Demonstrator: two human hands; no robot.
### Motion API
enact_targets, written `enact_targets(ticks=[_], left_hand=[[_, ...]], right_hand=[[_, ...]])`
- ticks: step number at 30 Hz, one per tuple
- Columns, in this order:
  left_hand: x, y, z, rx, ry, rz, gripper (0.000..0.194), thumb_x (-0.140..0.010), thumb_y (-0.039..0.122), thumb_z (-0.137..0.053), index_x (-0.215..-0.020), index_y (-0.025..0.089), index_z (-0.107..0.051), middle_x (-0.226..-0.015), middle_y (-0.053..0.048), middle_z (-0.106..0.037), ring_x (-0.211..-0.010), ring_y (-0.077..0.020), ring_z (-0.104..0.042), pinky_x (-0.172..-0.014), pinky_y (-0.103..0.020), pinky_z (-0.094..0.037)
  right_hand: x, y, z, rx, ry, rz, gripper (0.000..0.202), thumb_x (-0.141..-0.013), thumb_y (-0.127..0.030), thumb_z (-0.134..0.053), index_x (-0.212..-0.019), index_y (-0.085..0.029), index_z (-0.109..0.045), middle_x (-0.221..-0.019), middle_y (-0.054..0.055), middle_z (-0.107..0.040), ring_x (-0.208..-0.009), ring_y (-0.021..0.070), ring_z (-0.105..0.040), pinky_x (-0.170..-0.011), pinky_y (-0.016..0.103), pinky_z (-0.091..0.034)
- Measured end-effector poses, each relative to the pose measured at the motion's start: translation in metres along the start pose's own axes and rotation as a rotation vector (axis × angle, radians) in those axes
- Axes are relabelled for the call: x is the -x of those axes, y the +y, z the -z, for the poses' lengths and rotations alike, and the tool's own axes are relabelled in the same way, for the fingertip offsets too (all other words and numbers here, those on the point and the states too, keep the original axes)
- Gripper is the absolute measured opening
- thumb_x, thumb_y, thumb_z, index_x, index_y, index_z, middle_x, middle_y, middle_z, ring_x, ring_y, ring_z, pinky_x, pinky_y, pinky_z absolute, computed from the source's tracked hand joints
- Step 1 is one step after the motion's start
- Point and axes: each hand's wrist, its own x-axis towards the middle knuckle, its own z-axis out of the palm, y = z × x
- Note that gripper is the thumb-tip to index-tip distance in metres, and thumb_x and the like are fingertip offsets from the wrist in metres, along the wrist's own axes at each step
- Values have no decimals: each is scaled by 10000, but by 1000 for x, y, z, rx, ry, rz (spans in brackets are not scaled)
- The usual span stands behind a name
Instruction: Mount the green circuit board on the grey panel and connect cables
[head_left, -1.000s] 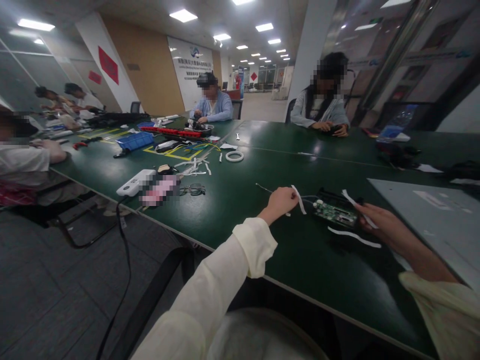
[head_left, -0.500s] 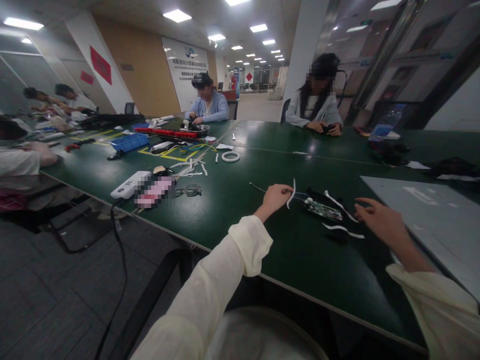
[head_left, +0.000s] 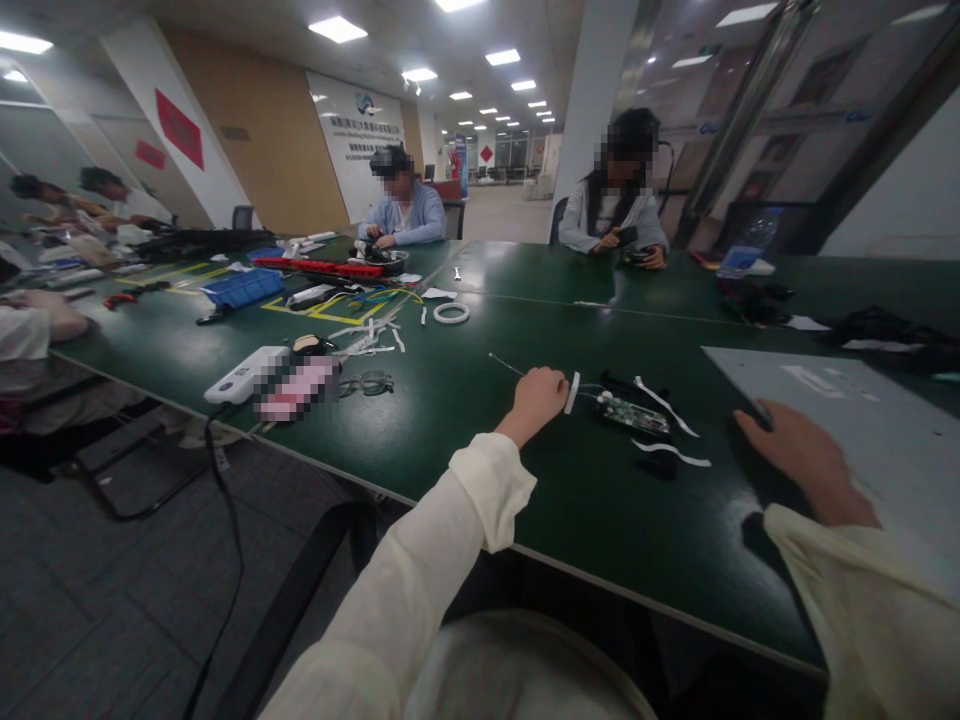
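Observation:
Between the closed fingers of my left hand [head_left: 534,402] is a short white strip [head_left: 573,392], standing nearly upright. Just right of it, a green circuit board [head_left: 634,412] with a thin wire lies on the green table [head_left: 465,440]. One white strip [head_left: 666,405] lies behind the board and another [head_left: 671,453] in front of it. My right hand [head_left: 799,450] is over the left part of a grey panel [head_left: 885,440], fingers apart from the thumb, with nothing seen in it.
A white tape roll [head_left: 451,313], glasses [head_left: 367,383], a pink phone [head_left: 300,390] and a white power bank [head_left: 246,375] lie to the left. Behind them is a blue tray [head_left: 241,288]. Two people [head_left: 405,212] sit across the table.
My right hand has moved right, away from the board and over the grey panel. The strip in my left hand has turned. The camera view has shifted slightly.

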Motion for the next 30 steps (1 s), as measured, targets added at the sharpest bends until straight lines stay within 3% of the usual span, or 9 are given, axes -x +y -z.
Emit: enact_targets(ticks=[3,6,16,24,30], left_hand=[[-1,-1,2,10,-33,40,247,-888,249,-388,-797,157,-599,-772,-28,-612,-704,-131,-575,-635,-236,-459],[-2,-2,5,-9,-53,70,248,-891,263,-385,-796,161,-591,-762,-23,-619,-680,-124,-578,-617,-228,-457],[-4,-10,8,-197,-96,168,266,-881,286,-387,-877,159,-620,-881,-79,-642,-831,-182,-616,-733,-284,-480],[-4,-21,22,-260,-126,235,275,-874,280,-383,-884,145,-623,-873,-89,-641,-807,-181,-621,-717,-279,-486],[2,-23,27,-290,-187,261,258,-873,300,-404,-915,143,-605,-908,-98,-626,-829,-189,-608,-719,-285,-484]], right_hand=[[0,-10,2,-59,-113,80,535,-845,-445,-402,-1255,-111,-483,-1233,171,-518,-1100,285,-496,-859,366,-403],[1,-17,8,-95,-146,37,530,-862,-419,-392,-1297,-120,-443,-1293,136,-477,-1153,275,-461,-934,350,-369],[11,-36,29,-248,-141,-58,436,-889,-364,-352,-1250,-182,-514,-1217,94,-552,-1104,263,-514,-941,347,-379],[16,-53,34,-269,-146,28,420,-872,-385,-363,-1186,-201,-572,-1105,79,-614,-987,248,-569,-875,336,-409],[19,-58,34,-296,-77,41,418,-861,-368,-350,-1129,-192,-617,-1064,70,-633,-963,246,-577,-868,347,-413]])
